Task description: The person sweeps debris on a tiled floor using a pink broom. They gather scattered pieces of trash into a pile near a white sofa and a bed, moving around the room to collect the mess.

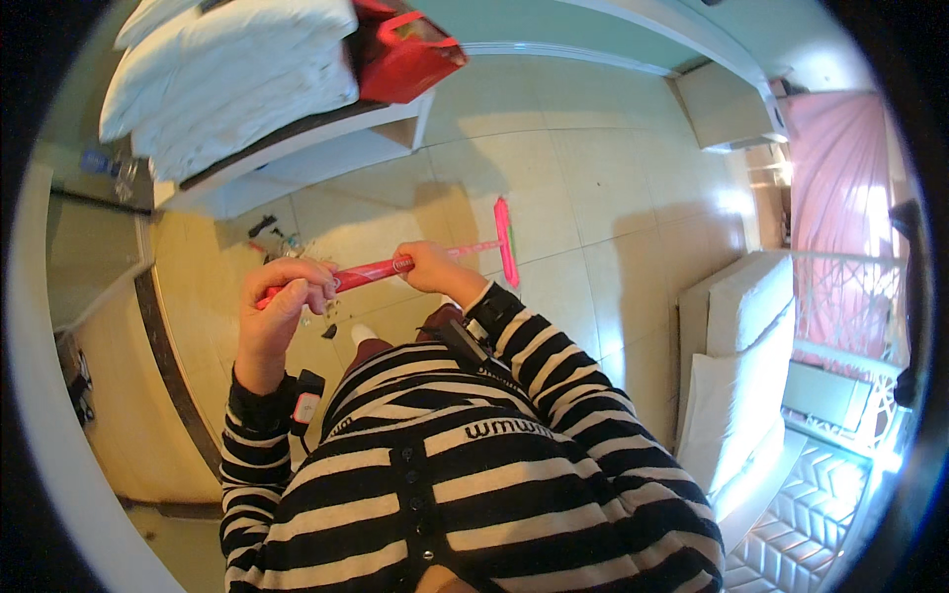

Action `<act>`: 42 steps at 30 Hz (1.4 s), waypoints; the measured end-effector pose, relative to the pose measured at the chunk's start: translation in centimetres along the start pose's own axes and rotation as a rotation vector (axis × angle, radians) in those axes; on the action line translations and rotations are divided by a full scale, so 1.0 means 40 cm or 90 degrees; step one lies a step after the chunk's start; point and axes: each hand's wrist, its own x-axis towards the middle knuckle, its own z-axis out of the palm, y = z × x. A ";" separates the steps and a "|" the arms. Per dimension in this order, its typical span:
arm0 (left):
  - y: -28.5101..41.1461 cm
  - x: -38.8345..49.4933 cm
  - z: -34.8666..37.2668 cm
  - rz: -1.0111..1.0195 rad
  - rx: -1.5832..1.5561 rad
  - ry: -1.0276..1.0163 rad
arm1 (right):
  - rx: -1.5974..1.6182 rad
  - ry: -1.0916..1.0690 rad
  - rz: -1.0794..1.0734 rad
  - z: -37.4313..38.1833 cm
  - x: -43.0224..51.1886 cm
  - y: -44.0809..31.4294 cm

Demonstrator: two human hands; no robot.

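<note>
A long-handled pink floor tool, a broom or squeegee, reaches across the view. Its narrow head, with a green strip along one side, rests on the tiled floor. My left hand curls around the end of the red-pink handle. Farther along, nearer the head, my right hand is closed on the same handle. Loose debris, with dark scraps and something clear and shiny, lies on the floor beyond my left hand. A dark scrap lies nearer my feet.
White folded bedding and a red bag sit on a low cabinet at the upper left. A cream sofa or padded seat stands at the right. Beyond are a pale cabinet and a pink curtain. A dark threshold strip crosses the left.
</note>
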 end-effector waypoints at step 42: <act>-0.217 1.256 0.765 -0.031 0.206 -0.309 | 0.309 0.326 -0.068 -0.972 0.226 0.651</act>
